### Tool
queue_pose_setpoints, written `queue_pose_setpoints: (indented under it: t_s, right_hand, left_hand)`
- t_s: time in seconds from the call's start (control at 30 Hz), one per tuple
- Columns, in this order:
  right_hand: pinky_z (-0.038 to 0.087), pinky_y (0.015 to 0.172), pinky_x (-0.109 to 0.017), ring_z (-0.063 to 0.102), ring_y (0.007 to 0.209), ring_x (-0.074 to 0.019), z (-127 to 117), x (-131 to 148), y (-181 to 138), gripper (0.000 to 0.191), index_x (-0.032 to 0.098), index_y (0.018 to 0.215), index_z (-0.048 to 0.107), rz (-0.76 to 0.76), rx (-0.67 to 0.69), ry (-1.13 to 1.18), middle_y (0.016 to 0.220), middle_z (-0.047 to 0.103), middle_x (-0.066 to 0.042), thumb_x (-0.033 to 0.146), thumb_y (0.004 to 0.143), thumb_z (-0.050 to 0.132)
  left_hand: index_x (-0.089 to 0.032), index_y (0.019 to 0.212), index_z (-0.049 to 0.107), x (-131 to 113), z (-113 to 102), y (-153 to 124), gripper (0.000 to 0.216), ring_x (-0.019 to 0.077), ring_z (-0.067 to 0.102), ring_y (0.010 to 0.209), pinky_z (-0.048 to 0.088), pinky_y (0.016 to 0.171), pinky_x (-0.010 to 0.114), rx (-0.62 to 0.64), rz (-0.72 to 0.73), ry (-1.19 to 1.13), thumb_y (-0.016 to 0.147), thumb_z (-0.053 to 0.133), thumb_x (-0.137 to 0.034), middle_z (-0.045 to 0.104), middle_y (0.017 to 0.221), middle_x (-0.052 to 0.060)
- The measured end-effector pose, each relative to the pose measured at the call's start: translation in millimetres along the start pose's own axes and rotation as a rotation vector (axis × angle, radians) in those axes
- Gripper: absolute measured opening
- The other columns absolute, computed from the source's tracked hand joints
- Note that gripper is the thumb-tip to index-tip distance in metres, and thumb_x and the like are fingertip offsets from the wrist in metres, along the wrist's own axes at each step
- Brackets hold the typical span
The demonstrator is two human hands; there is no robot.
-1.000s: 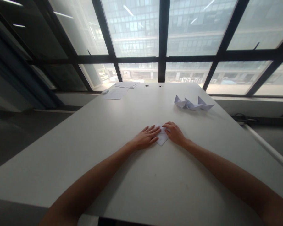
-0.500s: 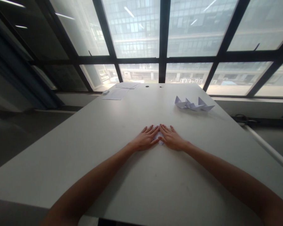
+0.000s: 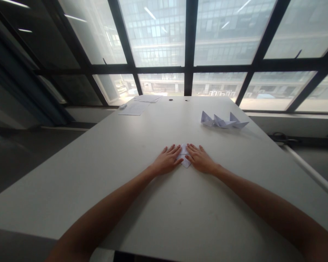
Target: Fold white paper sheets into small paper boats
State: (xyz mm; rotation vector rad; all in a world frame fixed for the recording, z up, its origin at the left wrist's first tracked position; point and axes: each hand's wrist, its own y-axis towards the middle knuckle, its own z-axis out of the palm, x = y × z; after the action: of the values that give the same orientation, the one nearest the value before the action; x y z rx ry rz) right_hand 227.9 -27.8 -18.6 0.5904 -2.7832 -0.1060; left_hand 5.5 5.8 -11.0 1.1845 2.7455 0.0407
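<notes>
A small folded piece of white paper [image 3: 185,160] lies flat on the white table [image 3: 125,153], its point toward me. My left hand [image 3: 167,159] rests palm down over its left side, fingers stretched out. Over its right side lies my right hand [image 3: 200,159], also flat with fingers extended. Both hands press on the paper, and its outer corners are hidden under them. Between the hands a strip of the paper shows, with a crease running across it.
Folded paper boats [image 3: 224,122] stand in a cluster at the back right of the table. Loose white sheets [image 3: 135,108] lie at the far left, with a small pale object [image 3: 123,107] beside them. Windows [image 3: 158,36] rise behind the table.
My hands have slid slightly apart, left and right, so more of the folded paper shows between them. The leftmost paper boat has shifted slightly left.
</notes>
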Motion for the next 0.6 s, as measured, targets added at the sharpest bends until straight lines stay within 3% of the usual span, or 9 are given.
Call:
queue_pose_setpoints:
  t_s: [0.6]
  right_hand:
    - [0.015, 0.118, -0.054, 0.026, 0.148, -0.0254, 1.4, -1.1, 0.8, 0.057, 0.012, 0.15, 0.037, 0.009, -0.064, 0.091, 0.157, 0.035, -0.014, 0.037, 0.098, 0.043]
  left_hand:
    - [-0.028, 0.155, 0.029, 3.4, 2.2, 0.6, 0.059, 0.0274, 0.021, 0.149, 0.016, 0.119, 0.051, -0.03, 0.013, -0.063, 0.102, 0.027, -0.055, 0.027, 0.161, 0.005]
